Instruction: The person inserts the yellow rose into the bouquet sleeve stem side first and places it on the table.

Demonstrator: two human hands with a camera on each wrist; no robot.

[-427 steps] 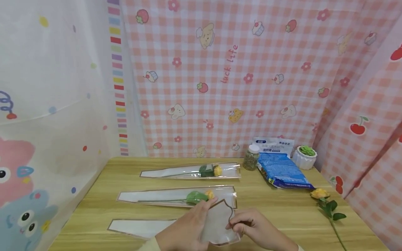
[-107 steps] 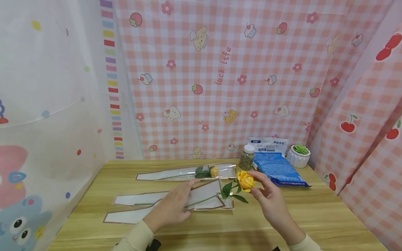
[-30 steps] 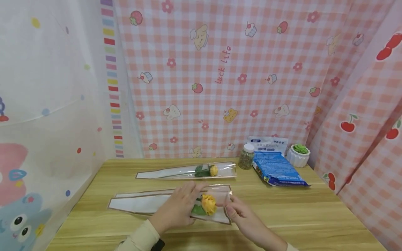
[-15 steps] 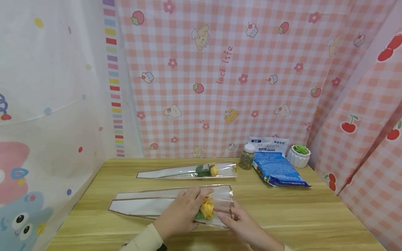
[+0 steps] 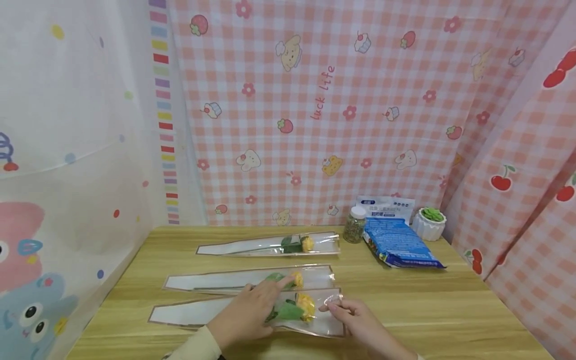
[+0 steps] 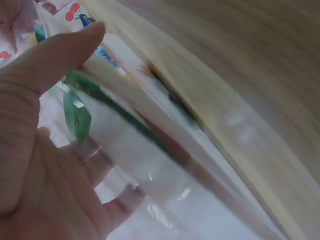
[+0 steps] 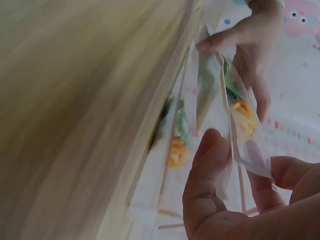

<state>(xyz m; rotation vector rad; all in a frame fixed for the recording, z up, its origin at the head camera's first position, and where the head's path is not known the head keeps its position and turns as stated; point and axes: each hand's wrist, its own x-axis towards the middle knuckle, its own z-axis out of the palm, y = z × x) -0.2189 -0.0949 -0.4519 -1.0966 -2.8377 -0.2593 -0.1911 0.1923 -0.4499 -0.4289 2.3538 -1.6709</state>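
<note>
A clear flower sleeve (image 5: 332, 320) with a white back and brown edging lies slanted at the front of the table, a yellow artificial rose (image 5: 306, 306) with green leaves inside it. My left hand (image 5: 252, 310) holds the sleeve around the stem part, thumb on one side and fingers on the other in the left wrist view. At the wide end, my right hand (image 5: 355, 317) pinches the sleeve's edge between thumb and fingers (image 7: 280, 172). Just behind lies a second sleeve (image 5: 198, 281) with a yellow rose (image 5: 298, 280), partly covered by the left hand.
A third sleeved rose (image 5: 308, 244) lies farther back on the wooden table (image 5: 405, 300). At the back right stand a lidded jar (image 5: 354, 227), a blue packet (image 5: 400, 242), a white pouch (image 5: 391, 205) and a potted succulent (image 5: 429, 225). Printed curtains (image 5: 315, 140) enclose the table.
The loose rose from the right side has gone into the front sleeve. Over the last second, both hands have brought that sleeve toward the front, off the middle one.
</note>
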